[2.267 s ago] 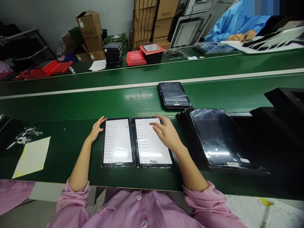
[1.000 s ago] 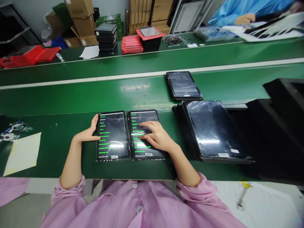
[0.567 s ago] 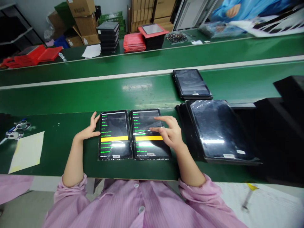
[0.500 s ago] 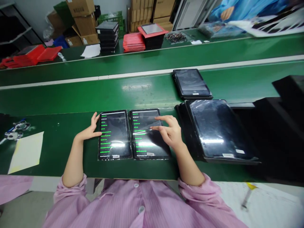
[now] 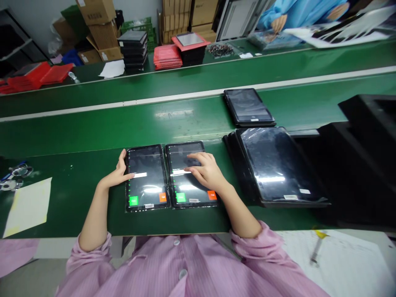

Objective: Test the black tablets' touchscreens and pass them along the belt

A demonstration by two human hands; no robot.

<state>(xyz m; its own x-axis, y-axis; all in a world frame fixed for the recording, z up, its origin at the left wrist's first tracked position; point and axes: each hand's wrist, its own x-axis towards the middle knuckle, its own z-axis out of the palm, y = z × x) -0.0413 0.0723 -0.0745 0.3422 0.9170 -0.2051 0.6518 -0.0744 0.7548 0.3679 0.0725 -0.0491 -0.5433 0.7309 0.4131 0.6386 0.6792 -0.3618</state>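
Clearly the long green bench (image 5: pixel 185 222) is the biggest thing before me, with a film-covered stack of dark tablets (image 5: pixel 278 165) at right. Near the front edge, the left tablet (image 5: pixel 148 165) and the right tablet (image 5: pixel 182 183) lie flat, side by side, screens lit. Well left is a pale sheet (image 5: pixel 27 206), yellowish at its edges. The left hand (image 5: pixel 116 175) is spread, thumb over the left tablet's border; whether it grips, I can't tell. The right hand (image 5: pixel 208 171) hangs over the right tablet, thumb and forefinger apart; touching or not, I can't tell. Each screen has a green square (image 5: pixel 133 201) lower left and an orange square (image 5: pixel 162 197) lower right, lettering too small to read. Smallest, a white label (image 5: pixel 149 206) on each bottom border, print unreadable
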